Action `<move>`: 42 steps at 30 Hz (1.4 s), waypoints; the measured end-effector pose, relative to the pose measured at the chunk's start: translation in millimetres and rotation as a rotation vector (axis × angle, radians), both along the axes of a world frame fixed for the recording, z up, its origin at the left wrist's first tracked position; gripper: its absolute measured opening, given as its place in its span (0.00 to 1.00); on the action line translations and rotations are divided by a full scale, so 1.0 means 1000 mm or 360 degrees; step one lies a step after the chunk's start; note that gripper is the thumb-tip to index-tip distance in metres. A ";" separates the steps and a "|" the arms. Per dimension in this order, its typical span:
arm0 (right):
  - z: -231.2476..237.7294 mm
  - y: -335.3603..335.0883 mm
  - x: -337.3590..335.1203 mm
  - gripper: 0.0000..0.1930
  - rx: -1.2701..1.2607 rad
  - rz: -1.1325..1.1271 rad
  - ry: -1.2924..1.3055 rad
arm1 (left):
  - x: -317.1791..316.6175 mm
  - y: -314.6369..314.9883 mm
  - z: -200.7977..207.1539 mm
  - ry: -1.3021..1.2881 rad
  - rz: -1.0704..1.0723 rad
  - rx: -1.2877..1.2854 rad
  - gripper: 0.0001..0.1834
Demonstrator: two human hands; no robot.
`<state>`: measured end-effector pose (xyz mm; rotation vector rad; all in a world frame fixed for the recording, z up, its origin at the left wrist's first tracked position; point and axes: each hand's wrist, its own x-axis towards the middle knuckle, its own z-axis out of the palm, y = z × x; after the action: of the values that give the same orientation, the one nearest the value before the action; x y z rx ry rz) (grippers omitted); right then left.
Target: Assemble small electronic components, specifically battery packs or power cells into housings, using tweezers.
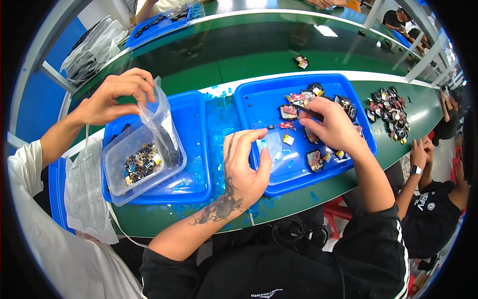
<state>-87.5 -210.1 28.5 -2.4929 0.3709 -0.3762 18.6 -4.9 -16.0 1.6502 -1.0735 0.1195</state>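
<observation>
My right hand [331, 124] is closed around a pair of black tweezers [309, 112], whose tip points left over small red circuit boards. Wires and small parts are joined to a red board [284, 125] just below the tip. My left hand [244, 162] hovers at the left rim of the blue tray [298, 188], thumb and forefinger apart with nothing between them. Black-cased pieces with red boards [314, 160] lie in the tray, partly hidden under my right hand. A small white-and-yellow piece [288, 140] rests near its middle.
At left, a co-worker's hand [117, 97] holds a clear plastic bag [158, 112] above a clear tub [119, 193] of small parts, on another blue tray [205, 149]. A pile of black-and-red assemblies [391, 113] sits right of my tray. Another person's hands [422, 152] are at the far right.
</observation>
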 end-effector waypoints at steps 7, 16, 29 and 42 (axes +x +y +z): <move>-0.007 0.009 0.010 0.08 -0.0318 -0.0020 0.0222 | 0.000 0.000 0.000 0.0008 -0.0003 0.0011 0.15; 0.001 0.016 0.018 0.06 -0.0254 -0.0117 0.0316 | -0.003 0.003 -0.001 0.0040 -0.0110 -0.0084 0.13; -0.011 -0.011 0.018 0.07 -0.0416 0.0174 0.0123 | 0.002 -0.004 0.004 0.0039 -0.0046 -0.0009 0.13; 0.008 0.071 -0.025 0.08 -0.0014 0.0181 -0.0223 | -0.009 0.007 -0.008 -0.0430 -0.0168 0.0134 0.19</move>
<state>-112.3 -139.4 36.8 -2.4655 0.1703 -0.5033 9.8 1.7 -23.6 1.6809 -1.3838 0.2360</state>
